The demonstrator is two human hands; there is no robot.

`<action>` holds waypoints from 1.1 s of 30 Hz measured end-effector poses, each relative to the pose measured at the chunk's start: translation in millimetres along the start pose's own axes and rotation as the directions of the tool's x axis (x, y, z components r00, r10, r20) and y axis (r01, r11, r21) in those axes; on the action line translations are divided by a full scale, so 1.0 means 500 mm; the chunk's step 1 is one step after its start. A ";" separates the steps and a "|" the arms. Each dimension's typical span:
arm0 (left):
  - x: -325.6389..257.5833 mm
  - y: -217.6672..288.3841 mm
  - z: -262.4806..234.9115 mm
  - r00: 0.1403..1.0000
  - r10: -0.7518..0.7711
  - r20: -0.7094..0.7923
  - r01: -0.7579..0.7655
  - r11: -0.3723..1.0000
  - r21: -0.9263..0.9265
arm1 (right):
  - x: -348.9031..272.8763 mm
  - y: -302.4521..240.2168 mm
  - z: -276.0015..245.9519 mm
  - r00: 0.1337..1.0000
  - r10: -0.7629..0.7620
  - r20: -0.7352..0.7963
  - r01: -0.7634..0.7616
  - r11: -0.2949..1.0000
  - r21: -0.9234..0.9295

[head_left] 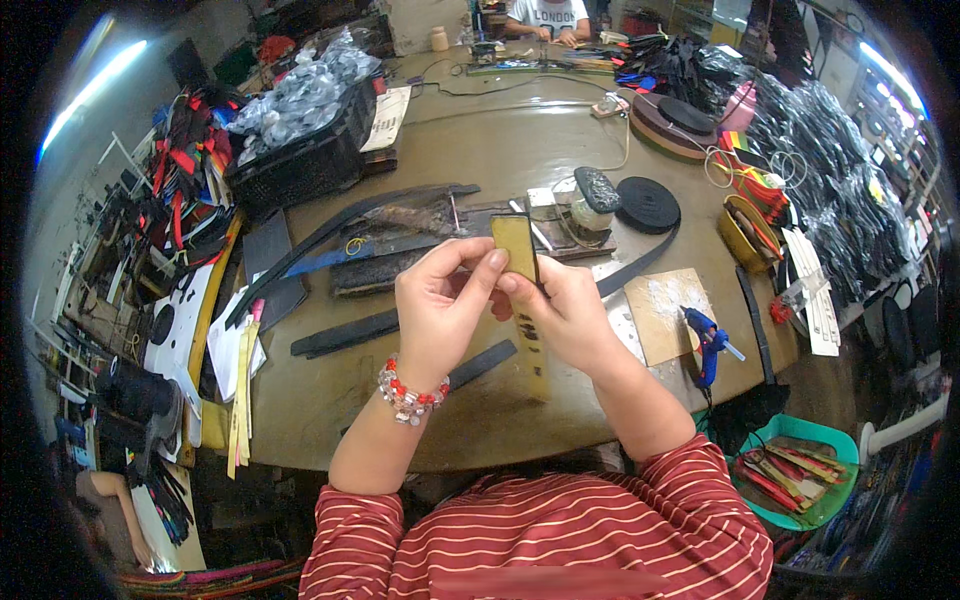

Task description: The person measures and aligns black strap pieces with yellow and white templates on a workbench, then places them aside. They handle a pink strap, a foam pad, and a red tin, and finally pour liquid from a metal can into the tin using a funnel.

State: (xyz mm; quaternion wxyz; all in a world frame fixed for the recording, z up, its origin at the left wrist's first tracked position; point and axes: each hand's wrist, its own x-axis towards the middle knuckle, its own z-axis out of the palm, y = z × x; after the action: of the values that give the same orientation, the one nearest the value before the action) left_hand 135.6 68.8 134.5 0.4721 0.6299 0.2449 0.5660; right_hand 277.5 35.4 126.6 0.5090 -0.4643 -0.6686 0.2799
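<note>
Both my hands are raised over the near middle of the table, pinching a yellowish strip with a black edge (514, 243). My left hand (440, 295), with a beaded bracelet (408, 397) at the wrist, grips its left side between thumb and fingers. Closed on its right side is my right hand (560, 312), thumb on the front. Below the hands a yellowish band with dark marks (532, 365) shows; whether it joins the held strip I cannot tell. Black straps (345, 332) lie to the left. A clear jar with a dark lid (592, 205) stands beyond my right hand.
A blue glue gun (706, 345) rests by a brown board (662, 300) at right. Beyond lies a black webbing roll (648, 204). A black crate (295, 165) fills the back left; a green basin (800, 440) sits lower right. Another person (548, 18) sits across the table.
</note>
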 end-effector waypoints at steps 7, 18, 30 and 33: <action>-0.019 -0.029 -0.016 0.993 0.030 -0.114 -0.036 0.998 -0.051 | 0.007 -0.008 0.003 0.991 0.067 0.119 -0.071 0.997 0.027; -0.153 -0.140 -0.373 0.651 -0.101 -0.752 -0.232 0.917 -0.324 | 0.015 0.093 0.064 0.700 0.224 0.678 0.032 0.939 -0.343; -0.208 -0.089 -0.302 0.969 -0.010 0.246 -0.230 0.317 0.920 | 0.105 0.126 0.246 0.124 0.300 0.946 -0.049 0.954 -0.296; -0.143 -0.097 -0.278 0.952 -0.193 0.237 -0.083 0.582 0.809 | 0.148 0.126 0.202 0.147 0.248 0.958 -0.111 0.966 -0.233</action>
State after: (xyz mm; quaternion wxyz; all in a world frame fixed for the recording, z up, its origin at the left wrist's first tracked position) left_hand -2.0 73.8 45.9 0.1816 0.8453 0.4210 0.2743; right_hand 200.2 138.3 71.6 -0.1027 -0.2775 -0.7916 0.5346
